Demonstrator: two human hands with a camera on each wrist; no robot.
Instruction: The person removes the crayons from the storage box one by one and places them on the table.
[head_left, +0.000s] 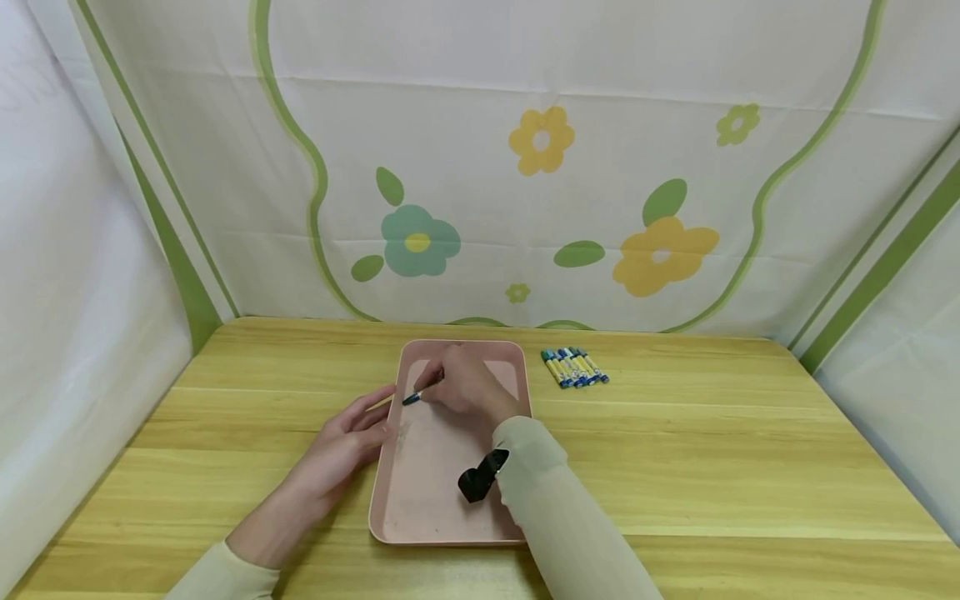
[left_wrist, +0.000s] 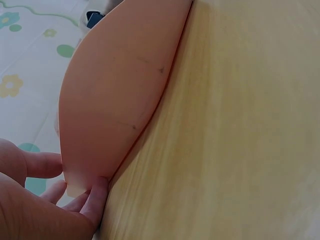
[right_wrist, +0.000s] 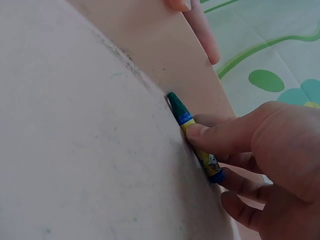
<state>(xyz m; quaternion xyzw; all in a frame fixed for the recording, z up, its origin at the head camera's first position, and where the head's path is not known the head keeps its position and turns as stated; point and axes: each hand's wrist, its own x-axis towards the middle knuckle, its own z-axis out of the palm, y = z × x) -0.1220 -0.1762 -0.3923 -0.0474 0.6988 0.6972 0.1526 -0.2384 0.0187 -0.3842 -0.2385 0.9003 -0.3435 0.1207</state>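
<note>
A pink rectangular tray lies on the wooden table, its floor marked with dark smudges and small green specks. My right hand pinches a dark green crayon in a yellow wrapper with blue bands. In the head view this right hand is inside the tray, and the crayon's tip is close to the left wall. My left hand holds that wall from outside. In the left wrist view, the left hand's fingers touch the outer face while another digit reaches the rim.
Several crayons in yellow wrappers lie side by side on the table, right of the tray's far end. A white cloth with printed flowers hangs behind the table, and more cloth stands at both sides. A black wrist camera sits at my right cuff.
</note>
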